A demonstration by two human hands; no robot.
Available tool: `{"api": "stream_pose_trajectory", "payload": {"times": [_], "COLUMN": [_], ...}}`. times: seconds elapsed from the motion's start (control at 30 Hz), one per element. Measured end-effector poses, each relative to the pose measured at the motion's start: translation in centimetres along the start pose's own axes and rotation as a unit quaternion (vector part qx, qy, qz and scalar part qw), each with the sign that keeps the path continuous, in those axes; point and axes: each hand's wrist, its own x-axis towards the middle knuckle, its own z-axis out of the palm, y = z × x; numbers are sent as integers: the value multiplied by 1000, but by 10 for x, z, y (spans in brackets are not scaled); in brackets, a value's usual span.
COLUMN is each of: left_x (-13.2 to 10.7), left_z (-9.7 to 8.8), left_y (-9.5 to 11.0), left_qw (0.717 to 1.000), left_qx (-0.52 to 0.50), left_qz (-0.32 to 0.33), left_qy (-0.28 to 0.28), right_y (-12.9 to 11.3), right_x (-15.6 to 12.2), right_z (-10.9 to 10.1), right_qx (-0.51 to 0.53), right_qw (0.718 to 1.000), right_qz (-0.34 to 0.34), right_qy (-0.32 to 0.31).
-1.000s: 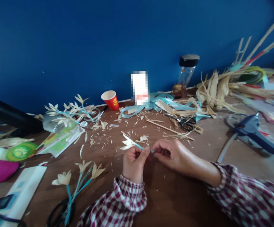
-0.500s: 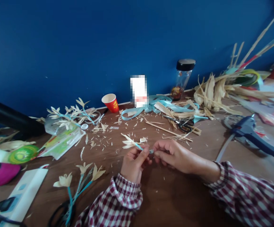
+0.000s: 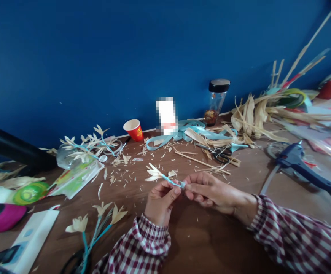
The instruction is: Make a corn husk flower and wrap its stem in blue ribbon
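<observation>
My left hand (image 3: 162, 199) is closed around the blue-wrapped stem of a small corn-husk flower (image 3: 154, 173), whose pale petals point up and to the left. Thumb and fingers of my right hand (image 3: 211, 192) pinch a light-blue tape (image 3: 182, 184) at the stem's lower end, close to the left fingertips. Several finished-looking husk flowers (image 3: 78, 224) with blue stems lie at the lower left, across the black handles of scissors (image 3: 71, 262). More husk flowers (image 3: 88, 146) rest in a bunch farther back on the left.
A red paper cup (image 3: 135, 131) and a lidded jar (image 3: 216, 102) stand by the blue wall. Blue ribbon (image 3: 158, 142), husk strips and scraps cover the table's back. A glue gun (image 3: 305, 163) lies right; a power strip (image 3: 34, 236) and dried husks (image 3: 249, 114) are also there.
My right fingers have closed onto the tape at the stem's end and tilted slightly. The flower in my left hand has turned a little, showing more of its blue stem. The camera view has shifted slightly.
</observation>
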Motion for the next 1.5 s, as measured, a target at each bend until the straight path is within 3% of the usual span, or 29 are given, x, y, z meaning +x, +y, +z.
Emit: {"api": "stream_pose_trajectory", "payload": {"times": [0.43, 0.6, 0.7, 0.8, 1.0, 1.2, 1.5], "left_x": [-3, -4, -3, -3, -3, 0, -1], "left_z": [3, 3, 2, 2, 7, 3, 4], "left_y": [-3, 2, 3, 3, 1, -3, -6], "left_qw": [997, 1000, 1000, 1000, 998, 996, 996], "left_qx": [27, 17, 1, 1, 24, 37, 7], "left_qz": [63, 17, -20, -16, 28, 41, 26], "left_qy": [19, -8, 4, 23, 59, 74, 86], "right_y": [7, 4, 1, 1, 3, 8, 14], "right_x": [3, 3, 3, 2, 2, 4, 9], "right_z": [-3, -3, -4, -4, -4, -5, -4], "right_qx": [-5, 28, 19, 3, -94, -234, -250], "right_qw": [1000, 1000, 1000, 1000, 995, 967, 958], "right_qz": [1, 12, 6, 7, -14, -84, -95], "right_qy": [-25, -10, -2, -8, 10, 57, 103]}}
